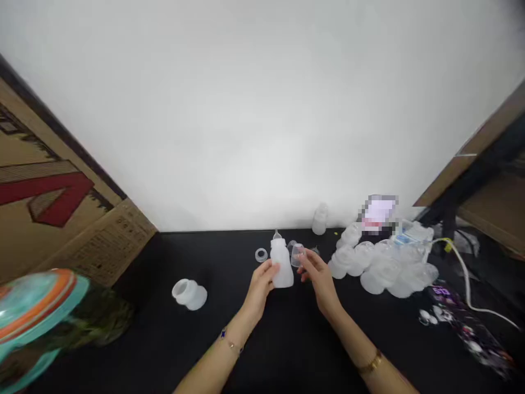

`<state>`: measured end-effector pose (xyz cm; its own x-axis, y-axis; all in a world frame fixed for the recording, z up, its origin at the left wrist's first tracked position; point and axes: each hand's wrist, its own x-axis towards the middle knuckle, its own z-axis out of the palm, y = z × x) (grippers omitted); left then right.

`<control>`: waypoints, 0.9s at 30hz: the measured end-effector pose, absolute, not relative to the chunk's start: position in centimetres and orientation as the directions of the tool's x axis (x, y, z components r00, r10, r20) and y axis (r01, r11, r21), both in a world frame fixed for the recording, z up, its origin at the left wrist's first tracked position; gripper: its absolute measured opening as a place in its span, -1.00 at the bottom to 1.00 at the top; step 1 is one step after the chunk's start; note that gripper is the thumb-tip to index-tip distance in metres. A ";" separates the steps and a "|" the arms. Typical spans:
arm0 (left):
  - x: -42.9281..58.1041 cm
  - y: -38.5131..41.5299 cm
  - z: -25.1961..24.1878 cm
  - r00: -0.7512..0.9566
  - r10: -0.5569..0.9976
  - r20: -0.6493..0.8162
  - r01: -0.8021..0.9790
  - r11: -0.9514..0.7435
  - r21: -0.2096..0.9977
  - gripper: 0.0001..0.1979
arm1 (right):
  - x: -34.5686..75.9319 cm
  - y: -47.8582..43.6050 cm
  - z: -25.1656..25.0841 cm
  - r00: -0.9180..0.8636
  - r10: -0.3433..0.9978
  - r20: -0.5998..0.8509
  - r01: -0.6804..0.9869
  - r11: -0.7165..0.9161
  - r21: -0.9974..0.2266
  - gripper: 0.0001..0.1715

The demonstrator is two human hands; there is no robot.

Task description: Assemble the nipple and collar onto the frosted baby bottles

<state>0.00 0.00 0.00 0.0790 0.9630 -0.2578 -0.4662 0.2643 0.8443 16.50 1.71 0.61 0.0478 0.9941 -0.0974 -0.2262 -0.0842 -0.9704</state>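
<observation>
My left hand [261,280] is closed around a white baby bottle [281,267], which stands nearly upright with a clear teat and white collar on top. Just right of the bottle, my right hand [318,275] pinches a clear plastic cap [297,255] between thumb and fingers. A small white ring [261,255] lies on the black table, left of the bottle's neck. Behind the right fingers, a small clear piece shows only in part. Farther left, an open white bottle [190,294] lies tipped on its side, its mouth facing left.
Several translucent white bottles and parts [385,265] are heaped at the right. One more bottle [320,219] stands against the white wall. A blurred-out screen [378,213], a white cable [467,284] and a cardboard box [61,180] flank the table. A teal-lidded jar [45,301] is at front left.
</observation>
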 end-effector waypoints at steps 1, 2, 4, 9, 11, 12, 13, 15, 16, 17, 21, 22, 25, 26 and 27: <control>0.0 0.0 0.0 0.088 0.964 -0.250 -0.463 0.262 0.847 -0.53 | 16.4 1.7 0.5 0.063 0.995 -0.082 -0.231 -0.065 -0.971 -0.52; 0.0 0.1 0.1 0.096 0.966 -0.241 -0.461 0.258 0.849 -0.53 | 16.4 1.8 0.3 0.076 0.995 -0.070 -0.236 -0.051 -0.970 -0.50; 0.1 0.1 0.1 0.107 0.970 -0.220 -0.457 0.244 0.855 -0.53 | 16.3 1.8 0.2 0.094 0.994 -0.059 -0.249 -0.034 -0.968 -0.48; 0.1 0.1 0.0 0.104 0.977 -0.188 -0.475 0.215 0.853 -0.56 | 16.3 1.6 0.4 0.085 0.990 -0.109 -0.303 -0.078 -0.950 -0.54; 0.1 0.1 0.0 0.104 0.974 -0.203 -0.481 0.227 0.847 -0.57 | 16.3 1.6 0.6 0.082 0.989 -0.122 -0.320 -0.089 -0.943 -0.54; 0.1 0.1 0.1 0.107 0.974 -0.200 -0.473 0.227 0.851 -0.57 | 16.3 1.6 0.6 0.084 0.990 -0.117 -0.326 -0.084 -0.942 -0.53; 0.1 0.1 0.1 0.110 0.976 -0.188 -0.458 0.217 0.862 -0.57 | 16.3 1.7 0.7 0.089 0.990 -0.111 -0.331 -0.076 -0.940 -0.51; 0.1 0.0 0.4 0.107 0.983 -0.151 -0.425 0.183 0.887 -0.55 | 16.4 1.7 0.9 0.099 0.989 -0.113 -0.349 -0.072 -0.934 -0.51; 0.1 0.0 0.4 0.103 0.985 -0.137 -0.416 0.168 0.894 -0.55 | 16.4 1.7 1.0 0.102 0.987 -0.121 -0.361 -0.076 -0.929 -0.52; 0.1 0.0 0.5 0.101 0.986 -0.132 -0.414 0.163 0.896 -0.56 | 16.4 1.7 1.1 0.105 0.986 -0.131 -0.373 -0.083 -0.924 -0.54; 0.2 0.0 0.2 0.103 0.972 -0.209 -0.423 0.233 0.876 -0.56 | 16.4 1.7 1.3 0.105 0.983 -0.150 -0.411 -0.095 -0.907 -0.57; 0.2 0.0 0.1 0.099 0.968 -0.229 -0.420 0.249 0.873 -0.54 | 16.4 1.7 1.3 0.109 0.981 -0.158 -0.420 -0.099 -0.902 -0.57; 0.2 -0.1 -0.1 0.153 0.956 -0.250 -0.363 0.290 0.885 -0.50 | 16.4 1.7 1.3 0.108 0.980 -0.165 -0.437 -0.102 -0.894 -0.56; 0.2 -0.1 -0.1 0.172 0.952 -0.252 -0.338 0.297 0.893 -0.49 | 16.4 1.7 1.3 0.111 0.980 -0.164 -0.445 -0.099 -0.890 -0.57; 0.2 -0.2 0.0 0.188 0.949 -0.255 -0.312 0.304 0.900 -0.49 | 16.4 1.7 1.4 0.114 0.979 -0.166 -0.453 -0.098 -0.886 -0.57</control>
